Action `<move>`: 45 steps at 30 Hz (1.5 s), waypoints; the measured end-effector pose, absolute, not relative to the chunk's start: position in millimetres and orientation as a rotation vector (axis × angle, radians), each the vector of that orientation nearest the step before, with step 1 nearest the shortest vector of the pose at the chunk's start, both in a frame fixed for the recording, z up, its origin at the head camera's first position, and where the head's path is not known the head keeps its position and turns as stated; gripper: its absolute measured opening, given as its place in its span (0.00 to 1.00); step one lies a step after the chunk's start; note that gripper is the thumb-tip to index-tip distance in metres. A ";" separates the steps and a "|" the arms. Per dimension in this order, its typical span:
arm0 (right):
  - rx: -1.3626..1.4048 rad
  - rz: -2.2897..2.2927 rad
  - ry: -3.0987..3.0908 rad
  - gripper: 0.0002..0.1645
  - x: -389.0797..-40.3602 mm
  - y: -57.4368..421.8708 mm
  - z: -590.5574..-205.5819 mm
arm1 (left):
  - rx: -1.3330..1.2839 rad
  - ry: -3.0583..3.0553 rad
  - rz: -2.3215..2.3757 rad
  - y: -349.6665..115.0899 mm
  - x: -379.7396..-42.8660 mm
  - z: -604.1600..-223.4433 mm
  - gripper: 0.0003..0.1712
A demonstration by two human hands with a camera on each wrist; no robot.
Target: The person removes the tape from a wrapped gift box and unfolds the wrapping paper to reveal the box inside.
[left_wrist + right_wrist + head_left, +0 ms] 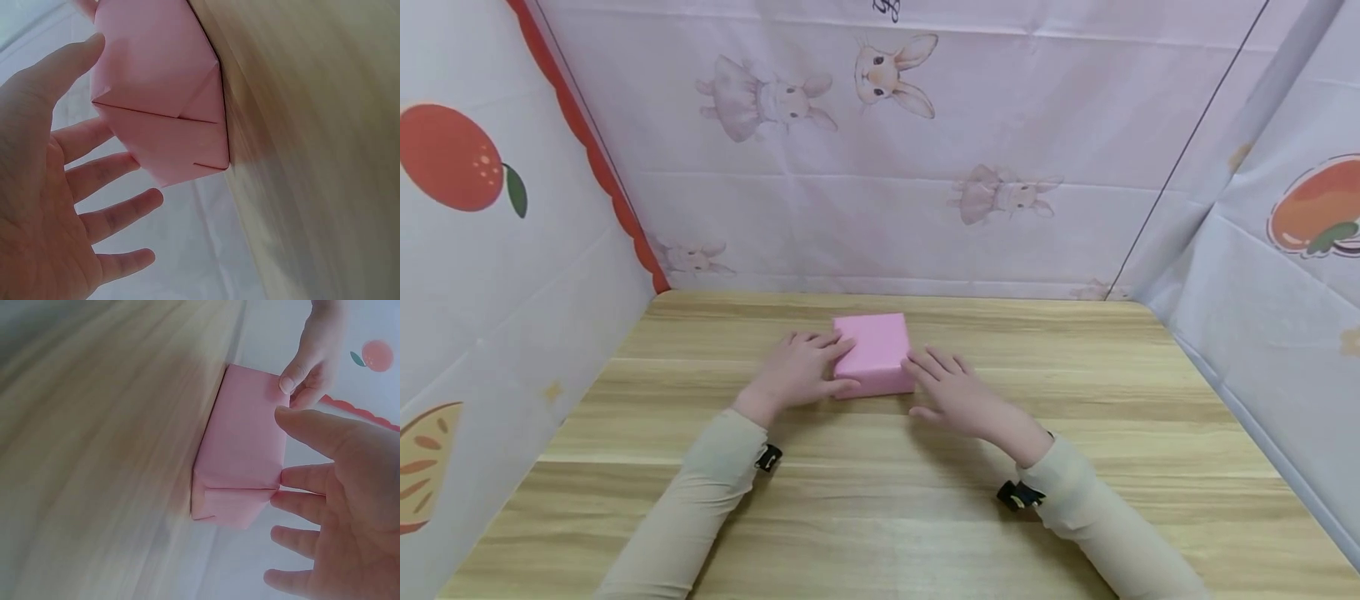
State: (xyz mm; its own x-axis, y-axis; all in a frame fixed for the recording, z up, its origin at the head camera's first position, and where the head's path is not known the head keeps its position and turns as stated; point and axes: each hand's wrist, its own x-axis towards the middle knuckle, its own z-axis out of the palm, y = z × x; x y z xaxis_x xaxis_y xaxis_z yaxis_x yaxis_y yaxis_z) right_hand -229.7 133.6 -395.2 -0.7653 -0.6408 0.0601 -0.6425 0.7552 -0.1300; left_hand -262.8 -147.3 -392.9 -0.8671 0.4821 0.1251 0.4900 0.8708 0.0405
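Table (895, 517), wood-grained, bears a pink box (876, 342) toward its far edge. My left grip (793, 372), unclenched, rests fingers and thumb at the box's left side; my right grip (958, 402), likewise loose, touches fingertips to its right edge. Black fittings (1021, 496) sit at both wrists.

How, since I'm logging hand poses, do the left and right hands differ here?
The left hand is at the left side of the pink box; the right hand is at its right. In the head view, the left thumb overlaps the box's front, while the right thumb appears clear of it. Both hands have their fingers extended.
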 end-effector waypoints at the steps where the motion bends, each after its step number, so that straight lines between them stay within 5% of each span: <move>1: 1.066 0.234 -2.930 0.43 -228.4 136.0 -395.0 | -0.770 -2.928 -0.106 -144.5 -263.0 -393.3 0.45; 24: 0.949 0.219 -2.949 0.40 -214.1 186.8 -393.2 | -0.868 -2.925 -0.193 -88.0 -269.6 -395.6 0.41; 45: 0.849 0.579 -2.885 0.39 -243.7 178.2 -345.8 | -0.677 -2.910 -0.664 -95.6 -266.3 -378.4 0.46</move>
State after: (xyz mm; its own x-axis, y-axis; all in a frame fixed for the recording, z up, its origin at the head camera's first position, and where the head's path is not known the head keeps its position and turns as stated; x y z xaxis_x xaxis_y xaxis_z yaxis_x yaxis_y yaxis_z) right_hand -243.7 178.2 -345.8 -0.8434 -0.5065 0.1792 -0.5364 0.7752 -0.3337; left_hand -266.3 -95.6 -378.4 -0.8989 0.4026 0.1730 0.4378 0.8082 0.3939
